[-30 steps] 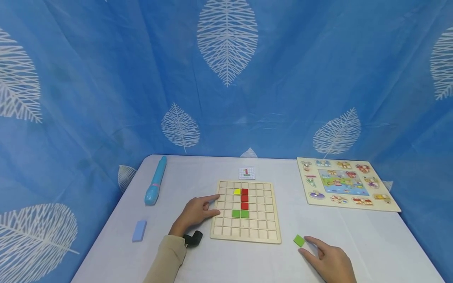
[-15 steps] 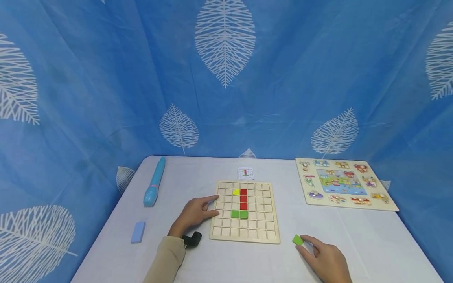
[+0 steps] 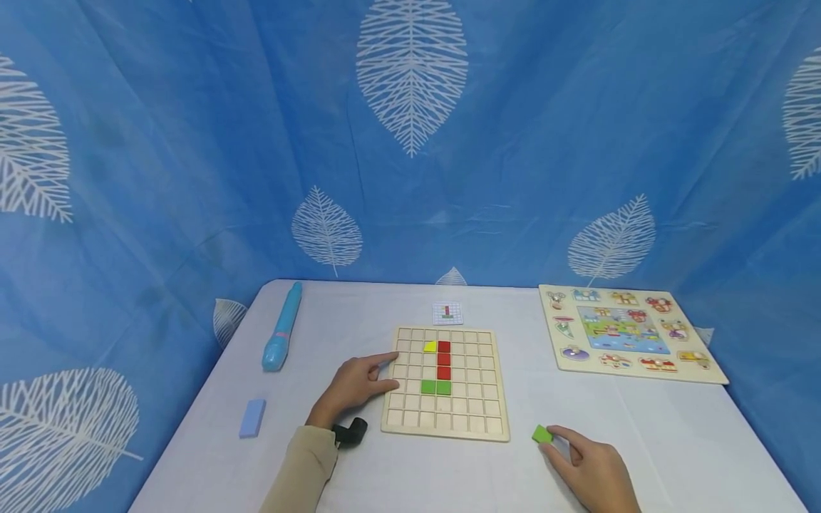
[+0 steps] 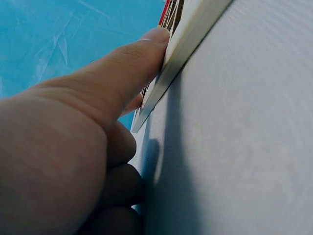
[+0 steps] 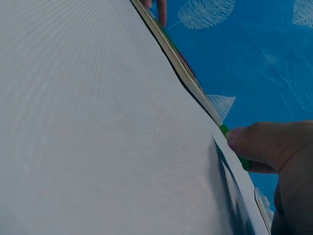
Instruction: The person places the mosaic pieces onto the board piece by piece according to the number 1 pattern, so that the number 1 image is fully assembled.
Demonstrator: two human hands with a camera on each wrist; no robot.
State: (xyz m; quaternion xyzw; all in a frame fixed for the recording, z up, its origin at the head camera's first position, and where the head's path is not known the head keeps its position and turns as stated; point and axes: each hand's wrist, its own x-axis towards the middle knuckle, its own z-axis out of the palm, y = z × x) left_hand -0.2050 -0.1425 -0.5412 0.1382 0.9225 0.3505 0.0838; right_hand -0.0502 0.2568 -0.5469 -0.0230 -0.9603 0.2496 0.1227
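My left hand rests on the left border of a wooden grid board, its thumb and forefinger extended over the frame. In the left wrist view the thumb lies on the board's edge and the other fingers fold below it. Right of the board, my right hand pinches a green square tile between thumb and forefinger. In the right wrist view this tile is held above the white cloth, with a shadow beneath. A column of red tiles, a yellow piece and two green tiles sit in the grid.
Behind the board lies a small pattern card. A picture peg puzzle is at the back right. On the left are a blue toy microphone and a light blue block. A blue curtain stands behind the table.
My right thumb and forefinger have come a little further over the green tile, which has turned slightly between them. My left hand stays in place on the board.
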